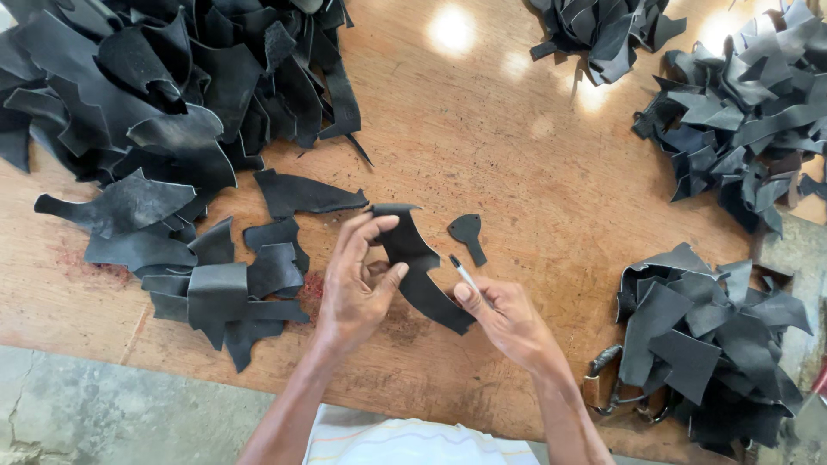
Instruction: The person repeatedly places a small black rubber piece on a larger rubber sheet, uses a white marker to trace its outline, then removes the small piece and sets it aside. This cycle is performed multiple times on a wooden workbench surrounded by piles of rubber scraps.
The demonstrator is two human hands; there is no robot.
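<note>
Worn wooden counter [517, 172], sunlit patches, grey concrete floor [69, 413] beneath. Black leather scraps [155, 95] heaped beyond left hand [357, 284]. Left hand pinching curved black leather strip [418, 267]. Right hand [508, 319] clenched round slim pen [463, 274], tip against strip. Small cut leather piece [468, 234] just beyond.

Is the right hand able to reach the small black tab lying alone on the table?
Probably yes. The tab lies bare on the table just beyond the right hand, nothing between them. But that hand holds a pen, so its fingers are occupied.
</note>
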